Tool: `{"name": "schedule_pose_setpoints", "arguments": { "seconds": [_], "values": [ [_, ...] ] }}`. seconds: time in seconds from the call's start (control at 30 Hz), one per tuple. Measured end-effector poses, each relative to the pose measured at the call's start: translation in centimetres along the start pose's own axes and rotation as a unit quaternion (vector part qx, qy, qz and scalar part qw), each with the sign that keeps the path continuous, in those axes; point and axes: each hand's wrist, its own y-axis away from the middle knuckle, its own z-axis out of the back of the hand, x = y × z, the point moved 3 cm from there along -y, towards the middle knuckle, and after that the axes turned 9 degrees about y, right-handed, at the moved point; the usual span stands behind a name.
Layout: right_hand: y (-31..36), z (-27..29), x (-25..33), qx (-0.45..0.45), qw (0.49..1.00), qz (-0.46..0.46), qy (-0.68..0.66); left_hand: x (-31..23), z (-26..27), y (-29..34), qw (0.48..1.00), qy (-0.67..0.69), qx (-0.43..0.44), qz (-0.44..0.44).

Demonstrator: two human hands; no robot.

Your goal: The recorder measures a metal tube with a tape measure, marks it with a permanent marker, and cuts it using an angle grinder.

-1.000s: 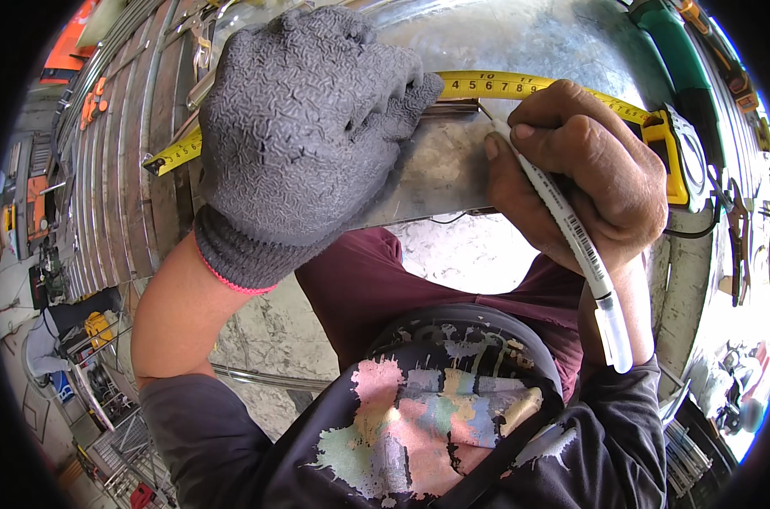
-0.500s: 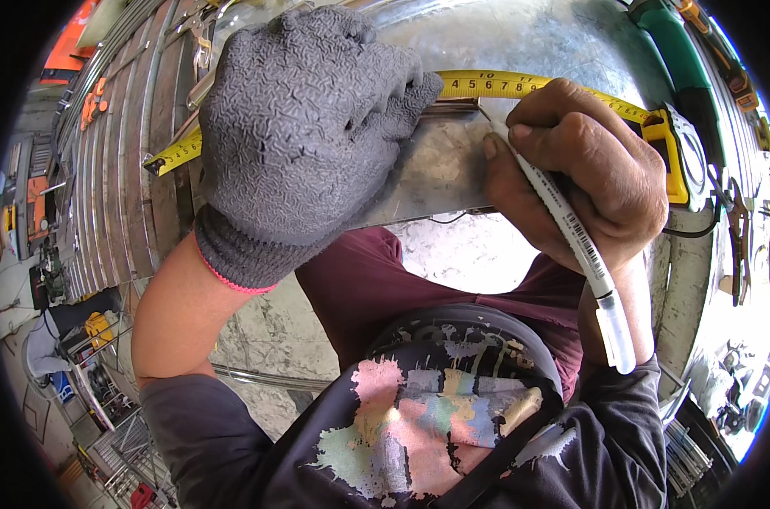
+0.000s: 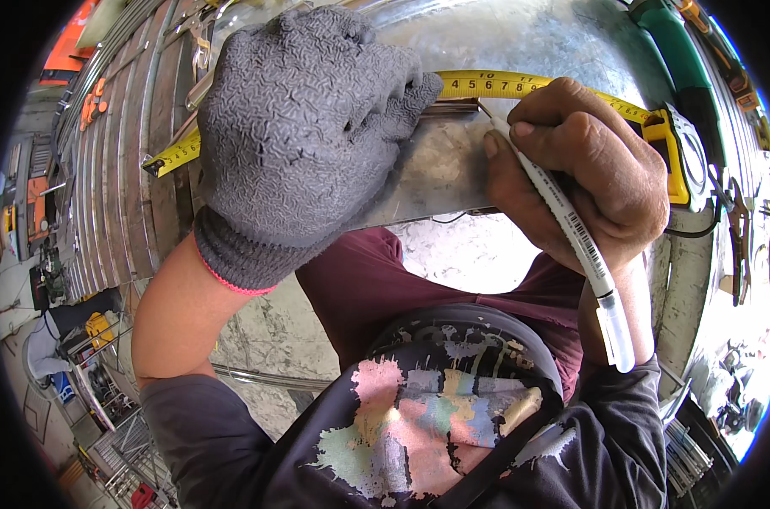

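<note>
My left hand [image 3: 304, 127], in a grey rubber-coated glove, is closed over a yellow tape measure blade [image 3: 478, 84] and a thin metal bar [image 3: 451, 107] lying along it. The blade's end pokes out left of the glove. From there the blade runs right to its yellow and black tape measure case [image 3: 675, 157]. My bare right hand [image 3: 584, 174] pinches a white marker pen [image 3: 563, 212], its clear cap pushed on the back end. The pen's tip touches or nearly touches the bar's right end, just below the blade. What the gloved fingers grip underneath is hidden.
Beneath the hands lies a shiny metal sheet [image 3: 436, 174]. Slatted metal bars [image 3: 118, 182] stretch to the left, with an orange clamp [image 3: 93, 105] on them. A green power tool [image 3: 669, 47] lies at the far right, pliers [image 3: 737, 237] below it.
Almost nothing differs. The pen tip and right fingers have shifted very slightly at the bar's end; the left hand and tape stay put.
</note>
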Motion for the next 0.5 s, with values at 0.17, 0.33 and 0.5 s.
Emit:
{"name": "schedule_pose_setpoints", "arguments": {
  "seconds": [0.17, 0.33, 0.5],
  "values": [
    [0.11, 0.12, -0.08, 0.003, 1.000, -0.003, 0.011, -0.15, -0.13, -0.03, 1.000, -0.027, 0.005, -0.007],
    [0.03, 0.07, -0.16, -0.003, 1.000, 0.002, -0.001, -0.07, -0.10, 0.07, 1.000, -0.008, 0.005, 0.008],
    [0.05, 0.10, -0.12, -0.002, 1.000, 0.002, 0.009, -0.03, -0.11, -0.01, 1.000, -0.021, 0.004, -0.021]
  ]
}}
